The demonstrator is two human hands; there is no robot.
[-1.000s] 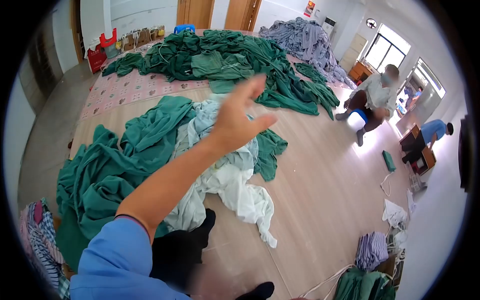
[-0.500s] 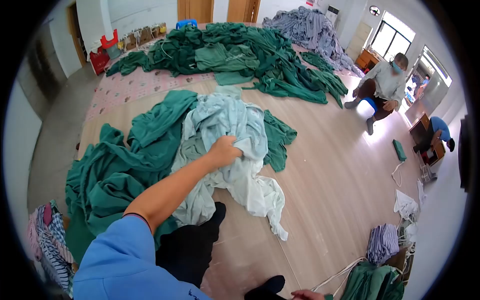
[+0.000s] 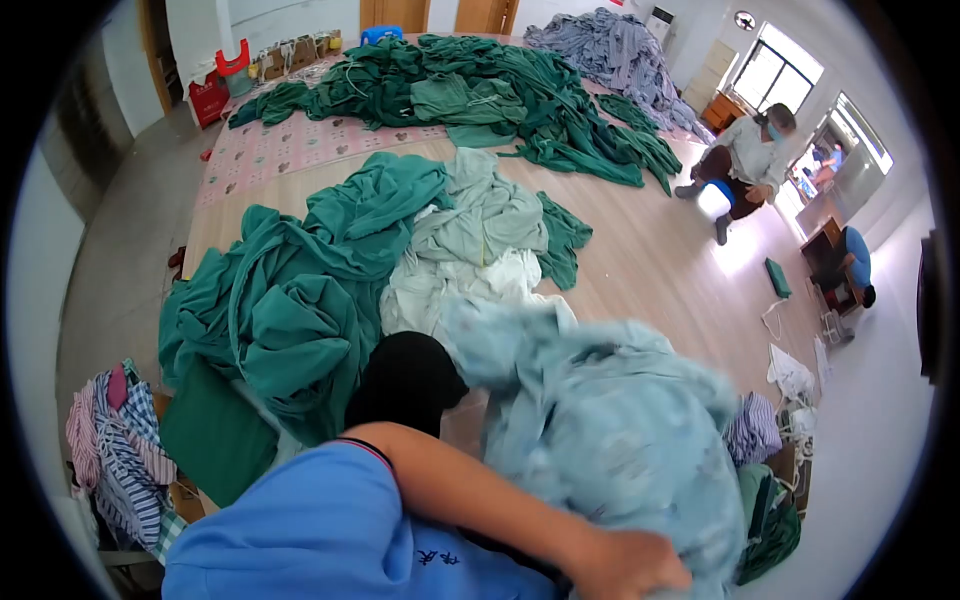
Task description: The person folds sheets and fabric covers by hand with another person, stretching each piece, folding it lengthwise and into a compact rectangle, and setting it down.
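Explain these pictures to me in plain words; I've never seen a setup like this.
There is no machine here, just a person working bare-handed. One camera, worn on the head, looks forward and down. The left hand appears to grip a pale blue cloth, blurred in places; the right hand is out of view. Ahead, crumpled green cloth lies on a wood-toned surface, beside pale green cloth. Farther back are a larger green pile and a striped pile.
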